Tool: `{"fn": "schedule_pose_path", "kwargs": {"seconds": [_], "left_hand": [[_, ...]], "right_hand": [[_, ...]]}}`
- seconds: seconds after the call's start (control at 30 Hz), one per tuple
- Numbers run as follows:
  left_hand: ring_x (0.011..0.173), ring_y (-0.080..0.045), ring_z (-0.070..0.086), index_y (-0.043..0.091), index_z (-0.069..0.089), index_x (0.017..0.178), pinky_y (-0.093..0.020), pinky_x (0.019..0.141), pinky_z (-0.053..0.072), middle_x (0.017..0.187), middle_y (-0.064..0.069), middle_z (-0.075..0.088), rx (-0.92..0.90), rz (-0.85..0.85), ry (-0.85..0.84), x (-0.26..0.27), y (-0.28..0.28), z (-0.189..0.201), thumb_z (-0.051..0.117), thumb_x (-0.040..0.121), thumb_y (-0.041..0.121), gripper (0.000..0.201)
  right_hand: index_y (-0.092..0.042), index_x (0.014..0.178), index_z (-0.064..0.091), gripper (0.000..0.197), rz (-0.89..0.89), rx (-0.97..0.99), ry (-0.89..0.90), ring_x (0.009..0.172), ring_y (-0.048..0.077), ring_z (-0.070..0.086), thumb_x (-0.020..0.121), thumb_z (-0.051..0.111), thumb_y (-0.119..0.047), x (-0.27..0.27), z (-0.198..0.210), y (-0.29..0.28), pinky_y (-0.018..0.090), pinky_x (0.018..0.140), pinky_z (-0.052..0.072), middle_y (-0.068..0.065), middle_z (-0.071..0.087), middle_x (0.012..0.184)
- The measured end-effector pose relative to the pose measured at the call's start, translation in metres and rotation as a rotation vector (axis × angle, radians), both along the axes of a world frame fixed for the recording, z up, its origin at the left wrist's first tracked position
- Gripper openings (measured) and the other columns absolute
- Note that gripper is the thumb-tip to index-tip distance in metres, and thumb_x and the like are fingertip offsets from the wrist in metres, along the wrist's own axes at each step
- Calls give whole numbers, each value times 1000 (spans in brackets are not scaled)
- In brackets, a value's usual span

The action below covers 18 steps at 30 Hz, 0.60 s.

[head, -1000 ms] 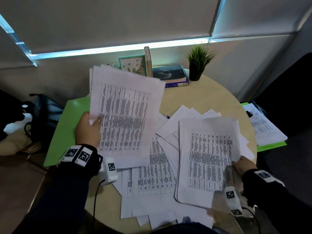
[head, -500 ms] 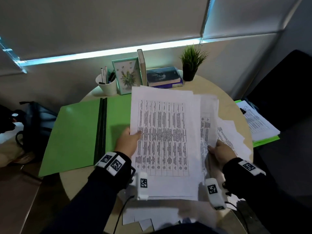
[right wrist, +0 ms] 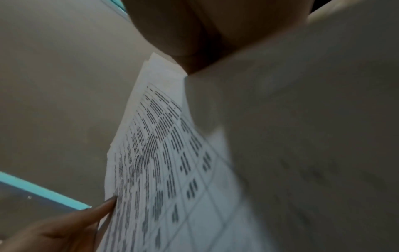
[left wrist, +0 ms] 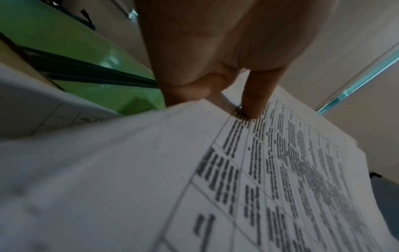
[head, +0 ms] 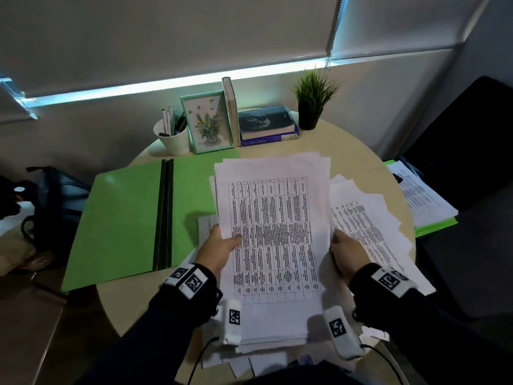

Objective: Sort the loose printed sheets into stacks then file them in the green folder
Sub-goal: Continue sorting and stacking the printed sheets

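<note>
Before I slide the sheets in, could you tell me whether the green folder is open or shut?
Open: the green folder lies spread flat on the table, both leaves showing beside its dark spine.

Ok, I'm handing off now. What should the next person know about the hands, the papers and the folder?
Left hand pinches the left edge of the gathered stack, thumb on top. Right hand holds its right edge.
Green folder lies open on the table, left of the stack, with no sheets filed in it.
More loose sheets lie fanned to the right and under the stack.
Left: finish sorting, then file.
</note>
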State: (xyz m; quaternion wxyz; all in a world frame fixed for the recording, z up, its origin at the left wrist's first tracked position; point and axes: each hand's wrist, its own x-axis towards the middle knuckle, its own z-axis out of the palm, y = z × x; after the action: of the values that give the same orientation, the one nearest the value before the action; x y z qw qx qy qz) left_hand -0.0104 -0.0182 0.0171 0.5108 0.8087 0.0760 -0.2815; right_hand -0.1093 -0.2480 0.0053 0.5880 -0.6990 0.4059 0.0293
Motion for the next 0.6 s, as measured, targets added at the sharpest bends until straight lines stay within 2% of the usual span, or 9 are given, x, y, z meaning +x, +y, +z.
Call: {"fn": "schedule_pose_path", "kwargs": {"seconds": [0.07, 0.17, 0.2, 0.27, 0.33, 0.37, 0.43, 0.5, 0.6], "left_hand": [[125, -21, 47, 17, 35, 140, -38, 109, 33, 139, 1, 49, -18, -17, -27, -5, 0, 2, 60, 86, 34, 63], [119, -14, 47, 21, 35, 140, -35, 106, 34, 128, 8, 51, 11, -43, -50, -10, 1, -3, 53, 94, 20, 49], [121, -17, 48, 23, 35, 140, -38, 108, 35, 132, 7, 52, 35, -49, -70, -11, 2, -7, 53, 94, 20, 50], [120, -22, 52, 21, 34, 140, -36, 104, 39, 135, -1, 54, 96, -58, -103, -12, 4, -15, 54, 93, 19, 51], [117, -24, 54, 17, 37, 138, -33, 98, 41, 133, -5, 55, 147, -45, -100, -15, 5, -22, 55, 92, 15, 50], [118, -25, 54, 15, 39, 137, -32, 97, 41, 133, -7, 55, 167, -28, -98, -17, 7, -24, 55, 92, 13, 48], [120, -27, 52, 11, 42, 135, -34, 100, 39, 134, -9, 55, 196, 34, -101, -21, 12, -30, 56, 91, 8, 47], [123, -29, 51, 8, 43, 134, -36, 102, 37, 135, -13, 54, 219, 106, -103, -23, 18, -33, 55, 91, 4, 45], [126, -31, 49, 4, 44, 133, -38, 106, 35, 136, -15, 53, 296, 166, -77, -26, 32, -34, 53, 92, 3, 43]], "right_hand": [[-13, 82, 64, 29, -8, -27, -19, 100, 35, 62, 96, 41, -26, 1, 0, 0, 47, 92, 49, 18, 68, 100], [-7, 125, 55, 61, 7, 17, 38, 123, 33, 50, 96, 27, -53, 0, 2, 5, 46, 108, 37, 16, 55, 130], [-8, 126, 53, 56, 50, -12, 37, 120, 31, 52, 96, 30, -49, 0, 2, 6, 43, 105, 39, 14, 56, 127], [-8, 109, 55, 27, 194, -168, 42, 96, 28, 60, 96, 44, -28, -2, 1, 10, 32, 81, 47, 13, 63, 105], [-7, 94, 52, 9, 272, -262, 60, 72, 22, 55, 93, 47, -15, -2, -7, 11, 23, 57, 40, 8, 58, 82], [-9, 90, 50, 6, 303, -258, 76, 67, 19, 52, 93, 48, -14, -1, -12, 12, 21, 52, 37, 5, 55, 76], [-13, 86, 51, 5, 341, -237, 97, 67, 21, 55, 90, 53, -15, 1, -17, 13, 25, 57, 44, 3, 56, 72], [-15, 95, 58, 7, 357, -178, 114, 70, 23, 59, 88, 57, -17, 3, -25, 5, 29, 69, 48, 2, 60, 74], [-18, 105, 60, 18, 351, -226, 189, 70, 21, 60, 88, 61, -23, 1, -33, -24, 23, 57, 43, 1, 63, 81]]}}
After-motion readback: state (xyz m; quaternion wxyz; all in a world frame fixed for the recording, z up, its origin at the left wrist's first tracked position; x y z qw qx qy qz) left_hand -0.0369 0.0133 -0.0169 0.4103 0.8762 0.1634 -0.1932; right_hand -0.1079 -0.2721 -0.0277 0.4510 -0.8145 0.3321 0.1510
